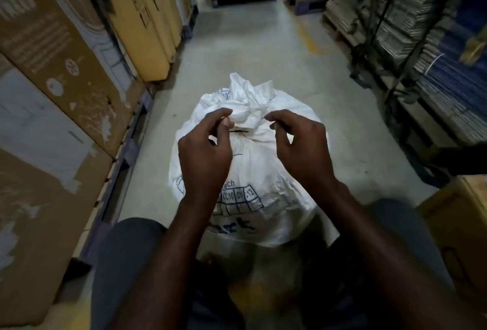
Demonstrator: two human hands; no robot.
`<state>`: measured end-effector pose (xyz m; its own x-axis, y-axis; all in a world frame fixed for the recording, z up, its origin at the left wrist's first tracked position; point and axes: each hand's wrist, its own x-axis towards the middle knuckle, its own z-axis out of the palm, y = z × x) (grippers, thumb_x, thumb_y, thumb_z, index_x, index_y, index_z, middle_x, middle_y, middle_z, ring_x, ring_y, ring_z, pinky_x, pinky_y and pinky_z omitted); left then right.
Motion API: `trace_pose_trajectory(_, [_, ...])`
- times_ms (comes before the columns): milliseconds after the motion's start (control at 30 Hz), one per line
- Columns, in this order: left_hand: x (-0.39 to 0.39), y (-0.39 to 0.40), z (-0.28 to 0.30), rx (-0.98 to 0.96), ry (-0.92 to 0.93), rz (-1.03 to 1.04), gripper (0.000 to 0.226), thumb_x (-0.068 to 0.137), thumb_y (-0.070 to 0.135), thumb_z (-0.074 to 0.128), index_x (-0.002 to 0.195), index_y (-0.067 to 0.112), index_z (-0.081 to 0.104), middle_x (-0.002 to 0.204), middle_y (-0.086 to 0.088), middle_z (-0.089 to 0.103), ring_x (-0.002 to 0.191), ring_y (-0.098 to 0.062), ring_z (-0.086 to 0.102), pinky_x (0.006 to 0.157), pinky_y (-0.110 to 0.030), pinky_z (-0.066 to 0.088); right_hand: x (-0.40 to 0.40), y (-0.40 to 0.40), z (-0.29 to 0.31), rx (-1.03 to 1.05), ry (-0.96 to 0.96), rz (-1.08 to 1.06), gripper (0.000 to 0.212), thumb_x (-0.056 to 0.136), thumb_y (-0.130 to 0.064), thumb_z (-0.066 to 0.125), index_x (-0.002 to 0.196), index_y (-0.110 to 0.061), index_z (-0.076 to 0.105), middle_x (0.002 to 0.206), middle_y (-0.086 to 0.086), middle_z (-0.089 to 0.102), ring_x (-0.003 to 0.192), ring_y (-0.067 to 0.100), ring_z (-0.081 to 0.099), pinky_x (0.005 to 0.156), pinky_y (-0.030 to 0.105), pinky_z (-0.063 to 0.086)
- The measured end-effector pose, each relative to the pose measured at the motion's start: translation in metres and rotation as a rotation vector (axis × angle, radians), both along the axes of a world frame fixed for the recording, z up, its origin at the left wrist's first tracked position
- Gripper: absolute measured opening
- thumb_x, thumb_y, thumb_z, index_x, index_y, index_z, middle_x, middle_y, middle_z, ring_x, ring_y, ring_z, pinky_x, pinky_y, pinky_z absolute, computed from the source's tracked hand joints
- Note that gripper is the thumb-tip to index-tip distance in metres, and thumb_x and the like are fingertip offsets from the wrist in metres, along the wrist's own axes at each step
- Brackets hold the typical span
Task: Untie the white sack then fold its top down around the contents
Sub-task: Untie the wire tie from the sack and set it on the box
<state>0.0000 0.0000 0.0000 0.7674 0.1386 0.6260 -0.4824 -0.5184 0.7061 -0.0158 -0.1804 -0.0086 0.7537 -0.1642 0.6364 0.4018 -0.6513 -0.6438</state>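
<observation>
A full white woven sack (259,171) with blue printing stands on the concrete floor between my knees. Its neck is bunched and bound by a thin dark tie (241,132), and the crumpled top (247,95) sticks up above the binding. My left hand (204,150) is at the left of the neck, thumb and forefinger pinching the end of the tie. My right hand (297,142) is at the right of the neck with curled fingers, its fingertips pinching the other end of the tie.
Tall cardboard boxes (60,71) on pallets line the left of the aisle. Racks of flattened cartons (427,47) stand on the right, and a brown box (463,226) sits near my right knee. The grey floor (263,47) runs ahead to more pallets.
</observation>
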Motion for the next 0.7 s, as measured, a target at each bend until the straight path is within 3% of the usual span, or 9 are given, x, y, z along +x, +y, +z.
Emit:
trace_pose_trajectory(100, [0.000,0.006,0.012,-0.005,0.019,0.005,0.020,0.106,0.018,0.066,0.116,0.028,0.080,0.096,0.014,0.082,0.082,-0.010,0.076,0.067,-0.034,0.057,-0.007,-0.001,0.008,0.054,0.034,-0.014,0.031,0.094,0.003,0.058,0.110,-0.016,0.076,0.099,-0.009,0.079,0.092,0.002,0.075,0.085,0.035,0.060])
trace_pose_trajectory(200, [0.011,0.008,0.019,0.009,0.019,-0.016,0.021,0.106,0.019,0.065,0.118,0.029,0.080,0.100,0.015,0.082,0.088,-0.008,0.076,0.072,-0.032,0.057,0.001,0.008,0.014,0.064,0.042,0.019,0.032,0.094,0.003,0.055,0.110,-0.016,0.075,0.098,-0.008,0.078,0.092,0.001,0.075,0.086,0.035,0.060])
trace_pose_trajectory(467, [0.072,0.025,-0.016,0.078,0.021,-0.077,0.026,0.106,0.013,0.065,0.126,0.024,0.078,0.116,0.012,0.080,0.097,-0.008,0.074,0.082,-0.037,0.062,0.061,0.018,-0.012,-0.044,0.068,0.068,0.030,0.095,0.003,0.059,0.111,-0.016,0.075,0.101,-0.007,0.078,0.095,0.002,0.074,0.086,0.031,0.059])
trace_pose_trajectory(600, [0.103,0.036,-0.042,0.178,0.039,-0.226,0.040,0.102,0.011,0.074,0.140,0.020,0.071,0.135,0.009,0.074,0.121,-0.009,0.070,0.104,-0.036,0.057,0.086,0.016,-0.035,-0.094,0.019,0.059,0.022,0.098,-0.001,0.064,0.111,-0.014,0.076,0.113,-0.005,0.077,0.105,0.011,0.073,0.094,0.035,0.059])
trace_pose_trajectory(700, [0.123,0.038,-0.062,0.261,0.049,-0.337,0.056,0.097,0.018,0.083,0.149,0.020,0.064,0.147,0.008,0.068,0.138,-0.010,0.062,0.116,-0.040,0.050,0.103,0.016,-0.054,-0.180,0.035,0.091,0.022,0.096,-0.002,0.069,0.113,-0.014,0.075,0.124,-0.001,0.074,0.118,0.013,0.069,0.103,0.028,0.053])
